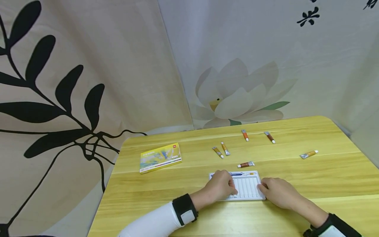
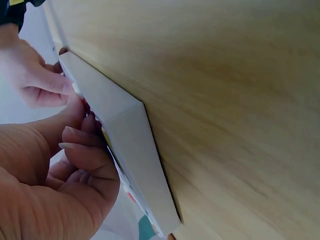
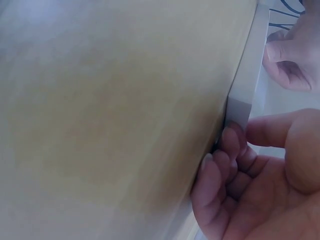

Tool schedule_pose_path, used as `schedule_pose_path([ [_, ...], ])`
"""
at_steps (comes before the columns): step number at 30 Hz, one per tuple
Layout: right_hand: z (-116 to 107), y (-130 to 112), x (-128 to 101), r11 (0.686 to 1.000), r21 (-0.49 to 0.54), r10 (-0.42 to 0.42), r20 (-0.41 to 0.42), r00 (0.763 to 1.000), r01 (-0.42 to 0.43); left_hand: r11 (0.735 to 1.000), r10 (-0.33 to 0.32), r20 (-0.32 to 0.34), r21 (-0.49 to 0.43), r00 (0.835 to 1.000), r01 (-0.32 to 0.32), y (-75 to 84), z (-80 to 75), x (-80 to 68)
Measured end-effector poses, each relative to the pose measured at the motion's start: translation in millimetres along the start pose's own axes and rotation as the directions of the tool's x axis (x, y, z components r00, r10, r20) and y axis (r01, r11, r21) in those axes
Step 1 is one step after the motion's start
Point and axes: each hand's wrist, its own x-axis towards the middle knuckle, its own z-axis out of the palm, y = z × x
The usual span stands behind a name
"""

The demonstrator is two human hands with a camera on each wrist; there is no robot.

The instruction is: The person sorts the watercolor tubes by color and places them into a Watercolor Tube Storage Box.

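Light wood tabletop [image 1: 325, 177] — white ribbed tray [image 1: 247, 187] near the front edge, yellow paint box [image 1: 160, 157] off to the left, and six little paint tubes [image 1: 245, 164] scattered behind the tray.

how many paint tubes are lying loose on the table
6: two side by side mid-table, one just behind the white tray, two near the far edge, one off right. Hands may hide others.

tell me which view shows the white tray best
The head view: the white tray lies flat on the table between the left hand and right hand, its ribbed slots visible. Both wrist views show only its side wall, edge-on and close.
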Motion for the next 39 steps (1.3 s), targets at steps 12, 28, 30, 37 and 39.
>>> schedule_pose_path([
  [12, -0.5, -0.7, 0.7, 1.000, -0.001, 0.006, 0.010, 1.000, -0.006, 0.999, -0.038, 0.018, 0.000, 0.999, 0.038, 1.3, -1.6, 2.7],
  [28, 0.0, 1.7, 0.9, 1.000, 0.004, -0.008, 0.007, 1.000, 0.008, 0.999, -0.022, -0.071, 0.040, 0.997, 0.024, -17.7, -24.6, -13.6],
  [30, -0.8, 2.3, 1.1, 1.000, 0.018, -0.011, 0.012, 1.000, 0.011, 0.998, -0.033, -0.089, 0.043, 0.995, 0.037, -24.7, -30.2, -18.8],
  [37, -13.2, 3.6, 11.4, 0.991, 0.130, -0.037, 0.057, 0.998, 0.030, 0.997, -0.065, -0.110, 0.031, 0.992, 0.069, -45.2, -40.5, -33.8],
  [39, -20.8, 4.4, 18.4, 0.989, 0.144, -0.045, 0.026, 0.999, 0.041, 0.997, -0.072, -0.108, 0.015, 0.992, 0.074, -47.5, -39.8, -35.5],
])
